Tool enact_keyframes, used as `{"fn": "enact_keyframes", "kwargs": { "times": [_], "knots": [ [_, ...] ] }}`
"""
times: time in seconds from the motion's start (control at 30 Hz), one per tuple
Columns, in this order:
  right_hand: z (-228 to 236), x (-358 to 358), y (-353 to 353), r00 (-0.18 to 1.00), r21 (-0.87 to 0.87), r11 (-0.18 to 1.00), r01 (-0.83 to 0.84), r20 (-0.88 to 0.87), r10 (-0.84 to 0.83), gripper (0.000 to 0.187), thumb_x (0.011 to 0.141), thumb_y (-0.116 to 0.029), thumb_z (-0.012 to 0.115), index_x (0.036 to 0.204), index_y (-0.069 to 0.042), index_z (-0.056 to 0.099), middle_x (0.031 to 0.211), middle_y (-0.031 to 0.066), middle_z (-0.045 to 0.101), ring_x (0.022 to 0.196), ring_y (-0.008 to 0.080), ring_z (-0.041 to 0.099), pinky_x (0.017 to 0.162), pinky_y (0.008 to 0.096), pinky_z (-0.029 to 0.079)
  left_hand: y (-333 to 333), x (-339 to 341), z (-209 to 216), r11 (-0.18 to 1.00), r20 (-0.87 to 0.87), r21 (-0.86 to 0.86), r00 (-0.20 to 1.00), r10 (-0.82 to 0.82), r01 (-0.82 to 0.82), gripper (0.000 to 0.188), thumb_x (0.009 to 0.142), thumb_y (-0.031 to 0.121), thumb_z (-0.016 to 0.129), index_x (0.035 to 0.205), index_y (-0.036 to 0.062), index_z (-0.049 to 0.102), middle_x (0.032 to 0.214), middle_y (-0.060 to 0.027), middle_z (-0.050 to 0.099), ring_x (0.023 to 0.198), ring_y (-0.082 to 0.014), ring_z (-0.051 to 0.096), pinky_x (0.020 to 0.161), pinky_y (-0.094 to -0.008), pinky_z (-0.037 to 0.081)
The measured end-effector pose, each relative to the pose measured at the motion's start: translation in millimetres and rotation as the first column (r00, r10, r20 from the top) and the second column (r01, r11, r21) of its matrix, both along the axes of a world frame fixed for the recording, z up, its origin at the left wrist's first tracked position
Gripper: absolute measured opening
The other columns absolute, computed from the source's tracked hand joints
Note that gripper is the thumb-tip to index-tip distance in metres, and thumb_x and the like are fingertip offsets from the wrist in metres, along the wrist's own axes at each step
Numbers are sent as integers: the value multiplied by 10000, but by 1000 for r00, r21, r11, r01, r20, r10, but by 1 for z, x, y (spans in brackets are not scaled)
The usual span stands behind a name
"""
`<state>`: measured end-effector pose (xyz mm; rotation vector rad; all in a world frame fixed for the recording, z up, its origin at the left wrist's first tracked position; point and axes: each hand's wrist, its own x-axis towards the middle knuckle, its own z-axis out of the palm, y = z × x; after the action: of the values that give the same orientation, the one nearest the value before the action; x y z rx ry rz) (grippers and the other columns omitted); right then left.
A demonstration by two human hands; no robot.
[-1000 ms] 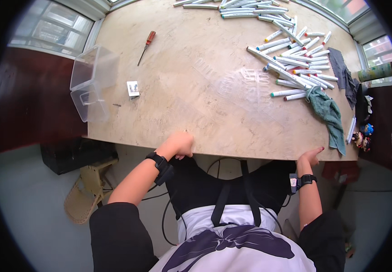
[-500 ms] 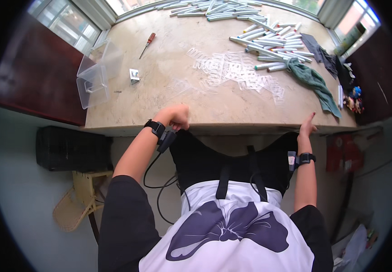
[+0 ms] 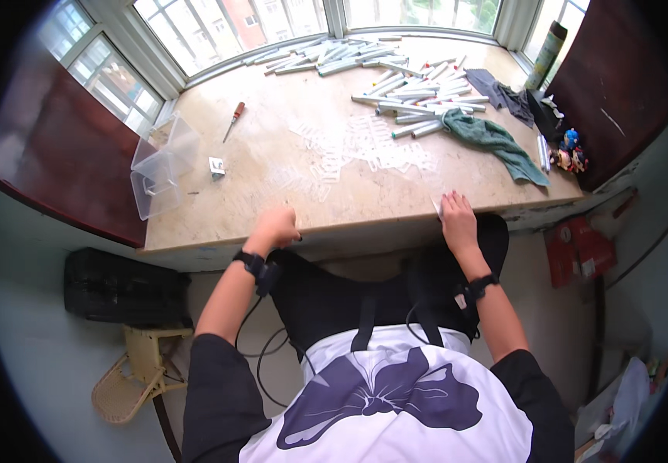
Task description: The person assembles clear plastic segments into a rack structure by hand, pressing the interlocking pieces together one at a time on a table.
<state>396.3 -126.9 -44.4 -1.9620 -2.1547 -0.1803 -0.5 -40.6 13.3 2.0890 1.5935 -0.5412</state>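
Note:
My left hand (image 3: 277,226) is closed at the front edge of the stone ledge (image 3: 226,212), fingers curled under; what they hold, if anything, is hidden. Farther right, my right hand (image 3: 459,221) rests over the same edge with its fingers bent down. A small pale flat piece (image 3: 438,207) shows at those fingertips, seemingly pinched there. Beyond my hands, clear plastic comb-like pieces (image 3: 380,147) lie in a loose, overlapping spread. A small white folded card stand (image 3: 216,167) is on the left.
Silver-white markers (image 3: 426,96) are heaped at the back. A green cloth (image 3: 488,139) and small figurines (image 3: 570,153) lie right. Left are a red-handled screwdriver (image 3: 234,121) and clear plastic boxes (image 3: 155,179). Below sit a black case (image 3: 121,285) and a small chair (image 3: 137,370).
My right hand has moved left along the ledge edge, from open with the thumb raised to fingers down on the edge. My left hand stays closed. The view has shifted.

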Motion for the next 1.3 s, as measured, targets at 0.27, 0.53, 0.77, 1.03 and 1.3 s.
{"fn": "enact_keyframes", "kwargs": {
  "times": [0.27, 0.53, 0.77, 1.03, 1.3],
  "knots": [
    [88, -32, 19, 870, 434, 855, -284, -259, 420, 320, 797, -16, 522, 1085, -17, 662, 1078, 146, 674, 1047, 277, 641, 865, 376, 534, 3, 69, 4, 761, 754, -643, 97, 649, -88, 520, 957, 445, 505, 1194, -18, 527, 944, -137, 692, 830, -245, 682, 708, -364, 536],
    [63, -32, 103, 835, 175, 879, -444, -276, 477, 570, 715, -4, 644, 1268, -68, 520, 1281, 143, 536, 1206, 290, 497, 1029, 392, 402, 34, 70, -2, 774, 817, -575, -240, 524, -264, 171, 862, 7, 656, 951, 46, 515, 955, -199, 678, 918, -254, 680, 807, -326, 569],
    [38, 3, 153, 878, -352, 935, -32, -458, -142, 568, 578, -122, 866, 1041, -32, 548, 809, 105, 585, 794, 233, 573, 715, 344, 477, 31, 79, -42, 809, 902, -428, -131, 412, -403, 226, 824, -72, 659, 922, 59, 503, 927, -126, 685, 901, -160, 665, 826, -275, 548],
    [20, 13, 149, 904, -279, 955, -103, -427, -27, 411, 587, -134, 860, 872, -13, 590, 814, 112, 569, 741, 252, 571, 657, 357, 473, 16, 94, -56, 852, 948, -55, 241, 208, -520, 185, 802, -25, 696, 969, 23, 631, 867, -58, 686, 854, -130, 673, 770, -257, 534],
    [39, 5, 135, 844, -437, 895, 88, -444, -300, 614, 604, -128, 857, 1101, -32, 509, 850, 133, 563, 746, 247, 557, 692, 343, 484, 20, 94, -56, 822, 964, -150, 104, 245, -549, 296, 815, -25, 694, 1097, 26, 617, 855, -65, 701, 839, -106, 662, 731, -222, 511]
  ]
}}
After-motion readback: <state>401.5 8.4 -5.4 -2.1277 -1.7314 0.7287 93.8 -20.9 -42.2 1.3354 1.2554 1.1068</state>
